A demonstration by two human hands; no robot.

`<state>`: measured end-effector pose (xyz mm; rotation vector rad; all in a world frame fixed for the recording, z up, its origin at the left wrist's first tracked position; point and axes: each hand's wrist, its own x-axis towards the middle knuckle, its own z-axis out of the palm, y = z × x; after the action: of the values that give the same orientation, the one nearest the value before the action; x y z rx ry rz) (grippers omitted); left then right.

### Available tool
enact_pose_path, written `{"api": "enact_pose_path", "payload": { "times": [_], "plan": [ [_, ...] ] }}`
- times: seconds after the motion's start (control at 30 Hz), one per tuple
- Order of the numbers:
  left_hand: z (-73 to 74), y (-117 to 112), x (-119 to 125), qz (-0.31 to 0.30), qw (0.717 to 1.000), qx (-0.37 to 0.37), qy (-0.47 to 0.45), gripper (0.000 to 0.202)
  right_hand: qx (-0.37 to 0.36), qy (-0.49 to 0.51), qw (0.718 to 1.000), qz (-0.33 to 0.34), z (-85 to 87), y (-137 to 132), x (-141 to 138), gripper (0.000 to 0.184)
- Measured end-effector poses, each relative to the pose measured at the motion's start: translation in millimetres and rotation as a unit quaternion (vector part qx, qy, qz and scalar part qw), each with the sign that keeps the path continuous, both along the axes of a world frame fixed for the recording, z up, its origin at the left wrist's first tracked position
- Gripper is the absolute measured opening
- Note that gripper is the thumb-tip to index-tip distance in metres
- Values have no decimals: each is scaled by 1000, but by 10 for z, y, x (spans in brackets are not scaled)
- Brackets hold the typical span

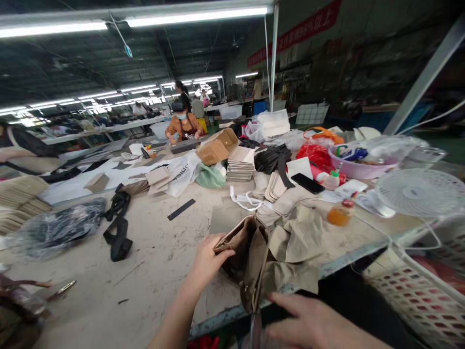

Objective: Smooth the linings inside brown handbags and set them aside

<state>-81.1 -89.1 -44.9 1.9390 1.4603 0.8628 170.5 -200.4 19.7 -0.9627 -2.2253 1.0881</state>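
Observation:
A brown bag (pixel 250 261) is held upright at the table's front edge, its mouth spread so that the inside shows. My left hand (pixel 208 259) is closed on the rim of its left panel, thumb inside. To the bag's lower right, my right hand (pixel 303 317) has its fingers stretched and apart, somewhat blurred. Whether its fingertips touch the bag cannot be made out. A strap-like strip (pixel 255 329) hangs below the bag. Crumpled beige fabric (pixel 300 237) lies against the bag's right side.
Stacked beige pieces (pixel 240 165), a black phone (pixel 307 183), a bottle of orange liquid (pixel 340 213) and a white fan (pixel 417 191) stand beyond and right. A white basket (pixel 414 281) is beside the table. A co-worker (pixel 184 127) sits across.

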Motion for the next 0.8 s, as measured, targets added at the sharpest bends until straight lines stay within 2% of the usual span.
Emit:
{"api": "enact_pose_path", "payload": {
  "times": [0.07,0.13,0.27,0.37,0.57,0.8],
  "plan": [
    [0,-56,49,-21,999,24,-3,36,48,-15,998,-26,199,149,95,20],
    [2,-105,78,-27,999,22,-12,38,110,-27,993,-44,272,380,119,26],
    [6,-151,101,-56,998,8,-16,39,230,-99,968,-19,118,913,-21,35],
    [-5,-160,105,-65,998,19,-6,44,260,-163,951,14,-3,1155,-157,31],
    [-49,-175,104,-55,998,33,20,47,249,-188,947,77,22,1216,-261,21],
    [-129,-167,105,-58,995,72,29,45,245,-228,938,90,-18,1247,-306,20]
  ]
}}
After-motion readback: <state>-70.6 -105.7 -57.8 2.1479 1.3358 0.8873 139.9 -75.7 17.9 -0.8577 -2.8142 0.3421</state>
